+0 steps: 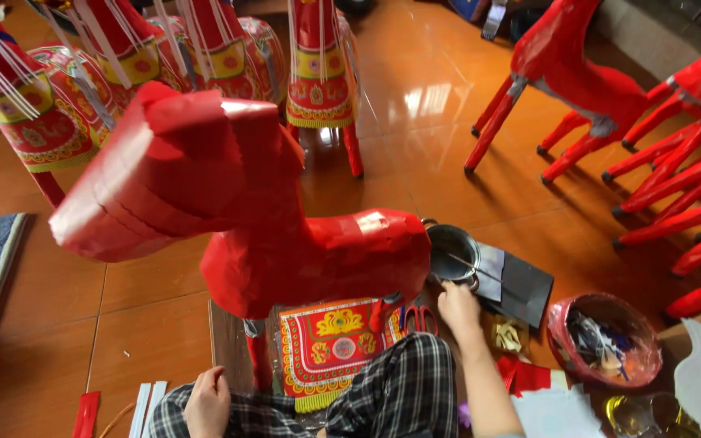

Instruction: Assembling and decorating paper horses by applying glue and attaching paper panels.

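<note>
A large red paper horse (285, 235) stands on the floor in front of me, its blocky head toward the left. A red and yellow patterned cloth panel (330, 345) lies under its belly. My left hand (207, 403) rests on my checked trouser knee, fingers curled, holding nothing I can see. My right hand (458, 308) reaches to the rim of a small metal pot (452, 253) with a stick in it, beside red-handled scissors (419, 318). Whether the fingers grip anything is unclear.
Several decorated red paper horses (318, 73) stand at the back left, plain red ones (578, 89) at the right. A black sheet (521, 288) lies by the pot. A red basket of scraps (606, 341) sits at right. White strips (148, 405) lie at bottom left.
</note>
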